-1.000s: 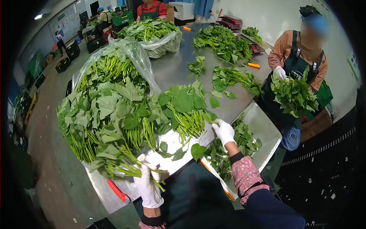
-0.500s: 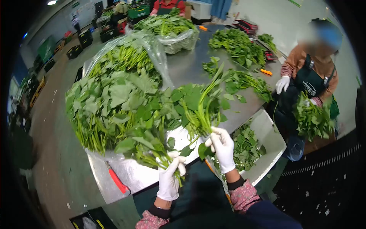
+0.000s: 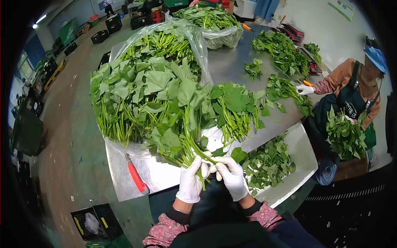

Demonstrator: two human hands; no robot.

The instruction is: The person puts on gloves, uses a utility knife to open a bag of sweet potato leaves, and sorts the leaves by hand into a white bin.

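Note:
Both my hands wear white gloves and meet at the table's near edge. My left hand (image 3: 191,182) is closed round the stems of a bunch of leafy greens (image 3: 171,144), whose leaves point away from me. Just to its right, my right hand (image 3: 231,175) pinches the lower end of a long green stem, its fingers touching the left ones. That stem runs up beside the bunch. Beyond lies a large pile of leafy greens (image 3: 124,120) on a plastic bag. A smaller heap of greens (image 3: 237,107) sits right of it.
A red-handled knife (image 3: 136,175) lies on the metal table (image 3: 120,188) at left. A white bin (image 3: 304,161) with loose leaves stands at my right. Another person (image 3: 351,91) sits at right, one gloved hand at greens on the table. A black crate (image 3: 93,223) is on the floor.
My right hand has moved left and down to meet my left hand, bringing a stem against the bunch. The other person's hand has reached onto the table. The view has shifted.

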